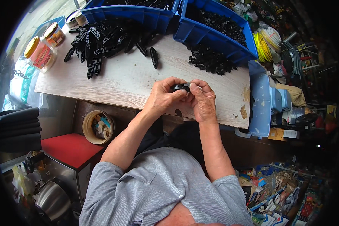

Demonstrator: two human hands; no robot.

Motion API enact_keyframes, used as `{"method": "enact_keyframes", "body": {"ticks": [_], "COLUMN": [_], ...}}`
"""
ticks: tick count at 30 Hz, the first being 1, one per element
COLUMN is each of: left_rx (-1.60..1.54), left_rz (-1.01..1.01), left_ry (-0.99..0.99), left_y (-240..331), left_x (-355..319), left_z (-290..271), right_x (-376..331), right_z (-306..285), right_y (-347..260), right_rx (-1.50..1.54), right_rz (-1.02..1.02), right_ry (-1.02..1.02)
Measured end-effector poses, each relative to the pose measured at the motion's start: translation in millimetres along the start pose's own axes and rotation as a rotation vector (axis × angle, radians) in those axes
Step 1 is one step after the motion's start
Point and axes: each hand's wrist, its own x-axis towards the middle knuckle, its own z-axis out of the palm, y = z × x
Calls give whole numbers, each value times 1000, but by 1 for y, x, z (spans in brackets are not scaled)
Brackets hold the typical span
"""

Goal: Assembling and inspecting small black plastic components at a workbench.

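Above the table's near edge, my left hand (162, 96) pinches a small black plastic part (181, 87) between thumb and fingers. From the other side my right hand (204, 101) closes on the same part's right end, thumb on top. The fingers cover much of it, so its full shape is hidden. Beyond my hands, one long black plastic piece (154, 58) lies apart on the pale wooden table (116, 81). A heap of similar long black pieces (101, 42) spreads at the far left. Small black plastic pieces (209, 59) form another heap at the right.
Two blue bins (130, 14) (214, 37) holding black parts stand along the far side. Lidded plastic jars (41, 56) sit at the table's left edge. Below on the left are a round waste bucket (87, 128) and a red-topped cabinet (69, 148). Pale blue containers (260, 101) flank the right side.
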Motion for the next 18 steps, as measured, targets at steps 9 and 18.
{"method": "enact_keyframes", "body": {"ticks": [9, 18], "left_rx": [39, -86], "left_rz": [10, -69], "left_ry": [2, 140], "left_y": [4, 4], "left_x": [0, 3], "left_z": [1, 9], "right_x": [0, -4], "right_z": [-3, 14], "right_y": [1, -16], "right_rx": [-19, -127], "right_rz": [13, 71], "right_ry": [-9, 69]}}
